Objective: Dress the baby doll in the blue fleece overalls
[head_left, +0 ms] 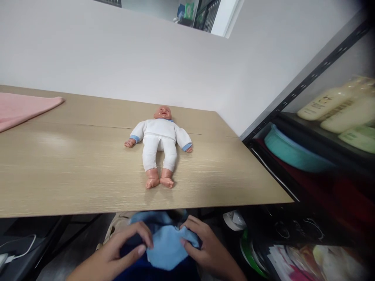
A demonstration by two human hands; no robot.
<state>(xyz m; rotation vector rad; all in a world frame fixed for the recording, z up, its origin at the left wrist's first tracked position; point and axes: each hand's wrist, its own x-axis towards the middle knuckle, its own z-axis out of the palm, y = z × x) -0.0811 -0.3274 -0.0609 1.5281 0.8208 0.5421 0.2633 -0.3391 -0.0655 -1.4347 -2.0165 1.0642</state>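
Below the table's front edge I have a light blue cloth in front of me, its exact kind unclear. My right hand pinches its right side, with the thumb on the near face and the fingers along the top edge. At its left edge is my left hand, fingers curved and thumb apart, the fingertips touching or very close to the fabric. Beyond my hands, a baby doll lies face up on the table, arms spread and feet towards me. It wears a white top and trousers with blue cuffs.
A pink cloth lies at the table's far left. On the right stands a dark shelf with pale bottles and a teal basin. Packaged items sit low on the right. A white cable is at lower left.
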